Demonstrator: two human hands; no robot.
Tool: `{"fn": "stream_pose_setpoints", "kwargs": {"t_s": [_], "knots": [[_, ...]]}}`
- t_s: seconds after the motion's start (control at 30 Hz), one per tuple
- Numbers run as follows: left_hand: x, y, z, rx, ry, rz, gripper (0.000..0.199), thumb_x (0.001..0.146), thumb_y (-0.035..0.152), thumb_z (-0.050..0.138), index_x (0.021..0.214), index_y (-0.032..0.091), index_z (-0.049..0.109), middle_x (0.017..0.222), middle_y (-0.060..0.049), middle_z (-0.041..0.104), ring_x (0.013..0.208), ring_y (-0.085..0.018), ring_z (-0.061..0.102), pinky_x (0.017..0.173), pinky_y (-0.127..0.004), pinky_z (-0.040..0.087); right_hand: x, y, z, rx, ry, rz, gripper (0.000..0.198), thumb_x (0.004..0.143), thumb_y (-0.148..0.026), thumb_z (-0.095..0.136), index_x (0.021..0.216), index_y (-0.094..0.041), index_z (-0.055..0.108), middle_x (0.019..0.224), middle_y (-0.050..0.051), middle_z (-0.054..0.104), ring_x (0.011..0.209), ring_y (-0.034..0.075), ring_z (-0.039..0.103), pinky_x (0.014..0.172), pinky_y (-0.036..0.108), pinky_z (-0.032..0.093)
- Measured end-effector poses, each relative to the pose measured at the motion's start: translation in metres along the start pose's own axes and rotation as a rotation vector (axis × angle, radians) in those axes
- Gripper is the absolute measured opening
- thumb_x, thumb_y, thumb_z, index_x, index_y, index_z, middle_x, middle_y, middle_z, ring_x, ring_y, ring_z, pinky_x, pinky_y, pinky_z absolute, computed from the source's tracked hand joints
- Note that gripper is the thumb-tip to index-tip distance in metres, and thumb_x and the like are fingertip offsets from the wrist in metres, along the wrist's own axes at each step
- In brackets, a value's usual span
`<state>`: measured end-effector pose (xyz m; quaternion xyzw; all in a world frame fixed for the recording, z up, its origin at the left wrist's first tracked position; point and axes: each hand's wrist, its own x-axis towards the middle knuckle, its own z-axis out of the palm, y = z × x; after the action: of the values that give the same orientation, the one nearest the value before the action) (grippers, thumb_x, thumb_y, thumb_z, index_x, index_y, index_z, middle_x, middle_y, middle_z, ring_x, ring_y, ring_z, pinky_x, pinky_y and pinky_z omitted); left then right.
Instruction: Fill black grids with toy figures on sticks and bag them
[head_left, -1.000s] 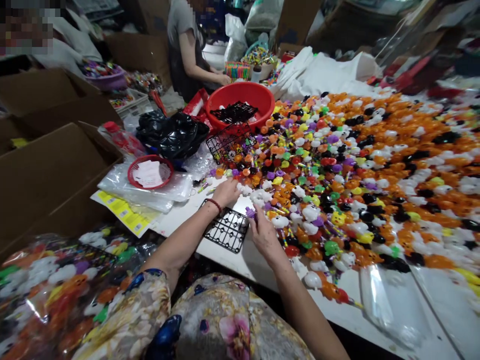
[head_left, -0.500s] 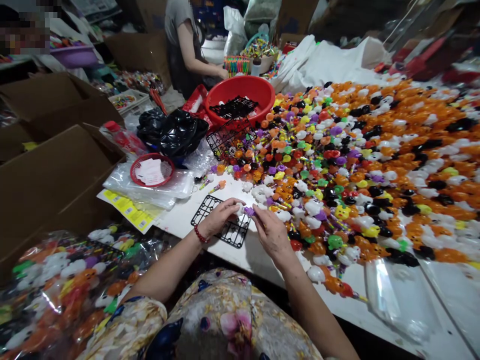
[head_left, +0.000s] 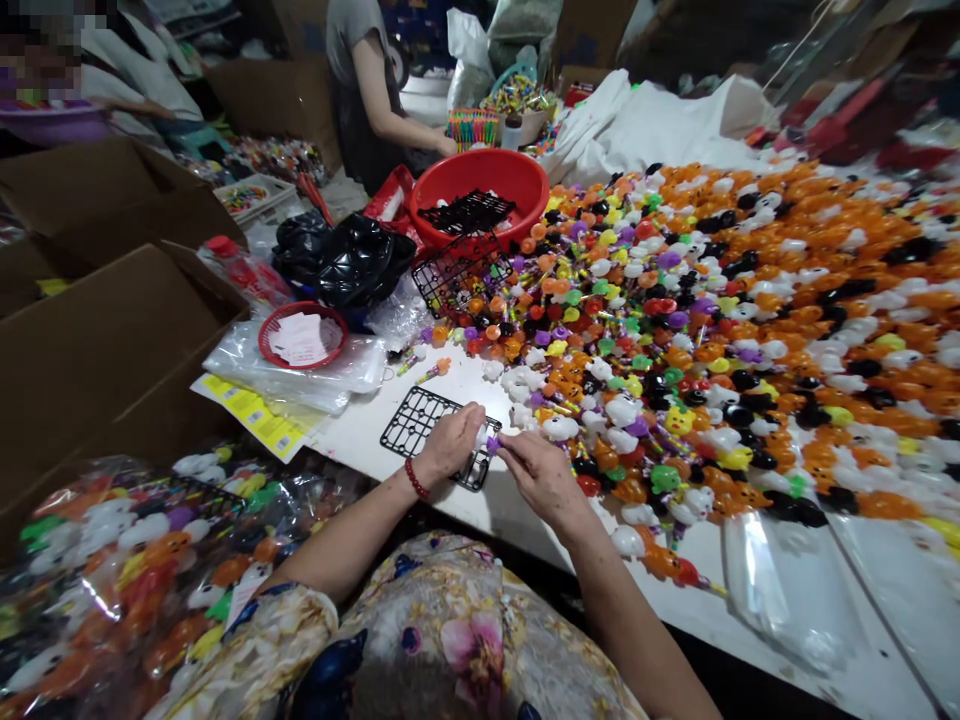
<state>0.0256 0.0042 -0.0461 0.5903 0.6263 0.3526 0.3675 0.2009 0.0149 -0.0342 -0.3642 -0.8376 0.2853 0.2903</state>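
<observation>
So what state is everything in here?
Left hand: pinching white piece
Right hand: pinching purple piece
Black grid frame: flat on the table, partly hidden
Red basin: upright, holding black grids
Red basket: holding paper slips
Cardboard box: open
Clear plastic bags: lying flat
Black plastic bag: crumpled
Plastic figures: heaped

Legible text: none; I am making out no word, brand or number. Marked items:
1. Yellow sheet [head_left: 251, 415], lying partly under clear plastic bags [head_left: 352, 375] to my left; it is carrying a row of pale printed boxes, whose marks I am finding too small for reading.
2. White paper slips [head_left: 302, 338], resting in a small red basket [head_left: 264, 352]; they are showing faint marks that I am not deciphering.
3. Red-and-white bag [head_left: 397, 190], lying beside a large red tub [head_left: 541, 192]; it is giving me no readable lettering.
</observation>
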Motion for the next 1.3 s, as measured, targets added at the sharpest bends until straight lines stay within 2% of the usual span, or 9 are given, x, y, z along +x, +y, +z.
{"fn": "stream_pose_setpoints", "kwargs": {"t_s": [0.17,0.37,0.5,0.63,0.73,0.83,0.97,1.13,1.3], "knots": [[0.001,0.001,-0.002,0.017,-0.128,0.047,0.037,0.094,0.046,0.029,0.068,0.024,0.045,0.063,0.001,0.05,0.063,-0.016,0.047,0.066,-0.03,0.041,-0.003,-0.005,0.003,0.113,-0.022,0.056,0.025,0.096,-0.031,0.051,0.094,-0.022,0.074,0.076,0.005,0.072,0.07,0.018,0.066,0.067,0.028,0.052],[-0.005,-0.006,0.012,-0.053,-0.151,0.082,0.04,0.093,0.049,0.034,0.065,0.023,0.045,0.062,0.001,0.051,0.061,-0.016,0.047,0.063,-0.03,0.043,-0.009,-0.006,0.017,-0.017,-0.012,0.035,0.027,0.095,-0.027,0.047,0.088,-0.021,0.072,0.075,0.006,0.07,0.067,0.019,0.064,0.065,0.03,0.052],[0.003,-0.003,0.007,-0.052,-0.018,0.007,0.037,0.097,0.04,0.027,0.077,0.022,0.052,0.072,-0.003,0.058,0.07,-0.019,0.054,0.07,-0.033,0.048,-0.009,-0.001,-0.001,-0.134,0.071,-0.037,0.028,0.095,-0.022,0.044,0.105,-0.021,0.07,0.081,0.008,0.069,0.074,0.022,0.065,0.069,0.034,0.055],[0.035,-0.009,-0.017,0.254,0.216,-0.111,0.011,0.091,0.018,0.042,0.09,0.019,0.054,0.093,-0.01,0.061,0.092,-0.024,0.059,0.087,-0.038,0.047,-0.003,0.013,-0.041,-0.448,0.354,-0.022,0.034,0.093,-0.021,0.047,0.122,-0.018,0.064,0.106,0.016,0.068,0.096,0.028,0.062,0.086,0.047,0.053],[0.06,-0.02,-0.036,0.439,0.289,-0.228,0.022,0.079,0.001,0.047,0.094,0.015,0.054,0.107,-0.016,0.058,0.109,-0.029,0.056,0.094,-0.041,0.044,0.002,0.017,-0.054,-0.565,0.492,0.027,0.038,0.094,-0.024,0.049,0.129,-0.017,0.06,0.126,0.021,0.061,0.116,0.035,0.053,0.101,0.06,0.043],[0.071,-0.023,-0.044,0.483,0.266,-0.278,0.022,0.079,-0.003,0.044,0.089,0.014,0.055,0.102,-0.016,0.059,0.107,-0.029,0.058,0.093,-0.039,0.044,0.005,0.014,-0.037,-0.417,0.438,-0.029,0.045,0.097,-0.025,0.044,0.141,-0.016,0.049,0.131,0.02,0.059,0.122,0.032,0.053,0.106,0.055,0.043],[0.052,-0.009,-0.027,0.343,0.212,-0.162,0.013,0.086,0.013,0.051,0.098,0.016,0.057,0.096,-0.008,0.062,0.088,-0.02,0.059,0.082,-0.033,0.047,0.012,0.01,0.007,-0.21,0.329,-0.017,0.053,0.1,-0.027,0.038,0.15,-0.014,0.033,0.137,0.019,0.056,0.126,0.027,0.055,0.104,0.046,0.048],[0.025,0.007,0.008,-0.097,-0.091,0.06,0.014,0.081,0.017,0.054,0.094,0.019,0.059,0.072,0.003,0.057,0.064,-0.013,0.052,0.062,-0.024,0.044,0.025,0.023,0.026,-0.114,0.336,0.071,0.05,0.099,-0.029,0.036,0.146,-0.012,0.04,0.122,0.019,0.064,0.114,0.026,0.062,0.099,0.044,0.052],[0.076,0.003,0.01,0.059,0.205,0.018,0.022,0.081,0.015,0.057,0.103,0.017,0.06,0.1,-0.006,0.06,0.088,-0.017,0.059,0.084,-0.031,0.048,0.021,0.036,0.02,-0.123,0.39,0.086,0.044,0.092,-0.024,0.047,0.136,-0.017,0.051,0.119,0.016,0.063,0.111,0.026,0.061,0.096,0.043,0.053]]}}
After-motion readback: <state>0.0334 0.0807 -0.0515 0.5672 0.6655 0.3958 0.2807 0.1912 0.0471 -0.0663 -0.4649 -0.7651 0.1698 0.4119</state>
